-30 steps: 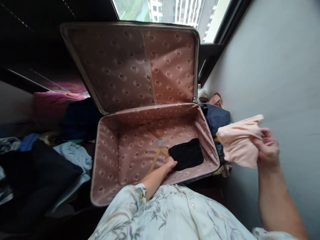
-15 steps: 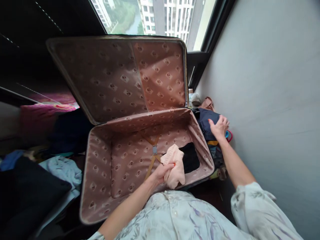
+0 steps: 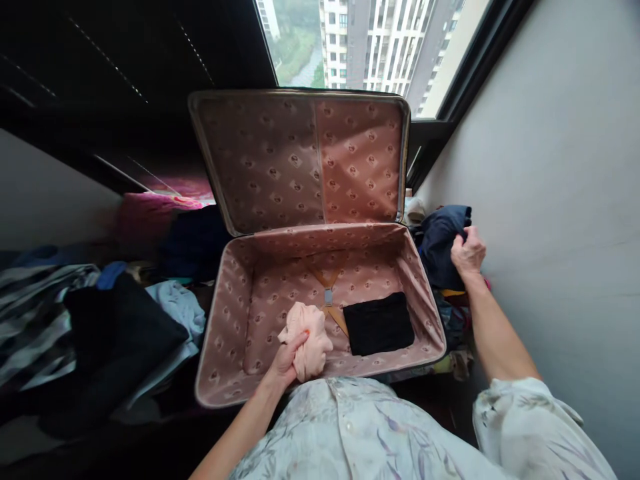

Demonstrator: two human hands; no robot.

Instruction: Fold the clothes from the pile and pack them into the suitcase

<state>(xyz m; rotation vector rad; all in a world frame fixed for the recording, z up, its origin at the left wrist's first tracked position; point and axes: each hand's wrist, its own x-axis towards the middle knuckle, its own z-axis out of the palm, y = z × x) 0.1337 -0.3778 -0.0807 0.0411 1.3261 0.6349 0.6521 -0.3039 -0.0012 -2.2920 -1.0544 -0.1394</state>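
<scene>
An open suitcase [image 3: 235, 287] with pink patterned lining lies in front of me, its lid [image 3: 300, 160] propped up against the window. My left hand [image 3: 286, 357] grips a bunched pale pink garment [image 3: 310, 340] inside the case near its front wall. A folded black cloth [image 3: 379, 323] lies flat in the case's right half. To the right of the case, my right hand [image 3: 467, 252] clutches a dark navy garment [image 3: 440, 240] on a heap beside the wall.
Piles of clothes [image 3: 100, 320], black, light blue and striped, lie left of the case. A pink bundle [image 3: 150, 213] sits behind them. A grey wall [image 3: 560, 187] stands close on the right. Tan straps with a buckle [image 3: 329, 297] cross the case floor.
The pink garment passed from my right hand to my left and moved left inside the case, uncovering the black cloth. My right hand reached the navy garment and closed on it.
</scene>
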